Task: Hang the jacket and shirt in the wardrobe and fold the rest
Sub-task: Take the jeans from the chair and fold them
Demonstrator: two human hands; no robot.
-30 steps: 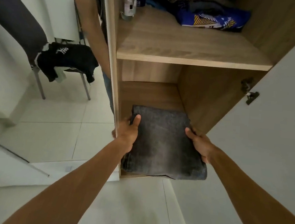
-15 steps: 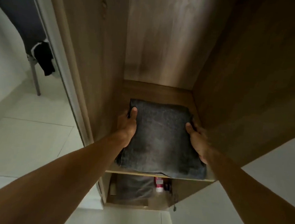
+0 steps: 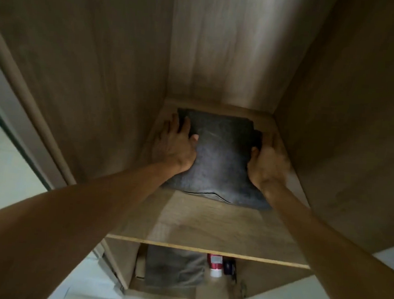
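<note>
Both arms reach fwd into the wardrobe [image 3: 98,75]. Left hand [image 3: 176,145] w/ fingers spread flat on the folded dark jeans [image 3: 221,158]; right hand [image 3: 269,163] cupped open against the opposite edge (slightly blurred). Jeans lie at the shelf [image 3: 209,223] back.

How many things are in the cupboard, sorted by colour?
Dark grey: 1, the folded jeans on the shelf, between the left hand and the right hand.
Lighter grey: 1, the folded cloth below the shelf.
Red and white: 1, the bottle.
Black: 1, the small object, too dim to name.
Total: 4
</note>
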